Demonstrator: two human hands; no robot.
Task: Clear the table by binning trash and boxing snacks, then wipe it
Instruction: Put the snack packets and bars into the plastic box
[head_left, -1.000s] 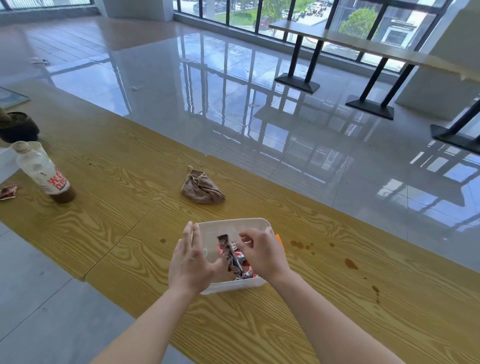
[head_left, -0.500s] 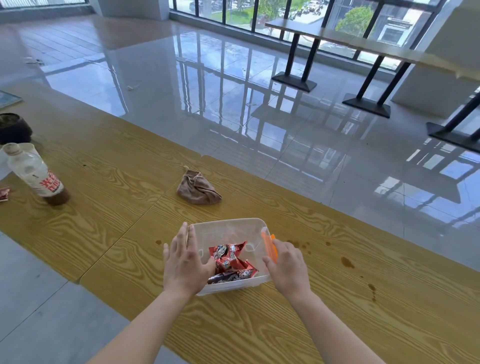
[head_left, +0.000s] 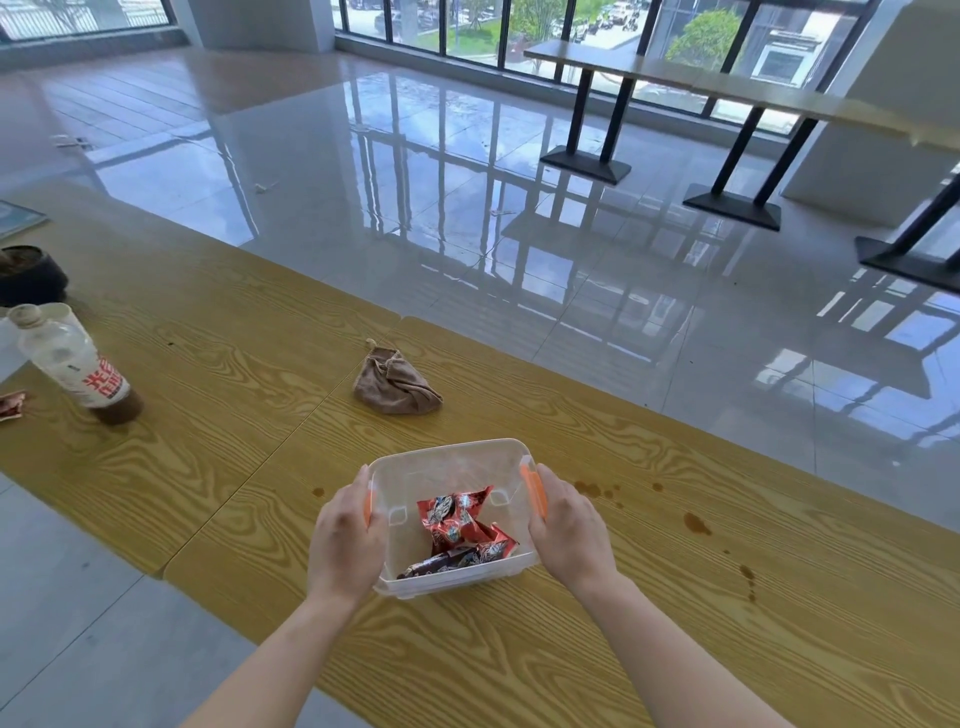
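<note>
A clear plastic box (head_left: 447, 460) with orange side clips stands on the wooden table (head_left: 519, 665) near its front edge. Inside lie red and dark snack packets (head_left: 462, 525). My left hand (head_left: 345, 540) holds the box's left side at the orange clip. My right hand (head_left: 569, 527) holds the right side, over the other orange clip. A crumpled brown cloth (head_left: 395, 384) lies on the table behind the box. Brown liquid spots (head_left: 696, 522) stain the wood to the right of the box.
At the far left stand a nearly empty plastic bottle (head_left: 72, 364) with a red label, a dark bowl (head_left: 28, 275) and a red wrapper (head_left: 10, 405) at the frame's edge. Glossy floor and other tables (head_left: 727, 78) lie beyond.
My right hand let go of a snack packet into the box and moved to the box's right side. My left hand shifted along the left side. Both hands now hold the box.
</note>
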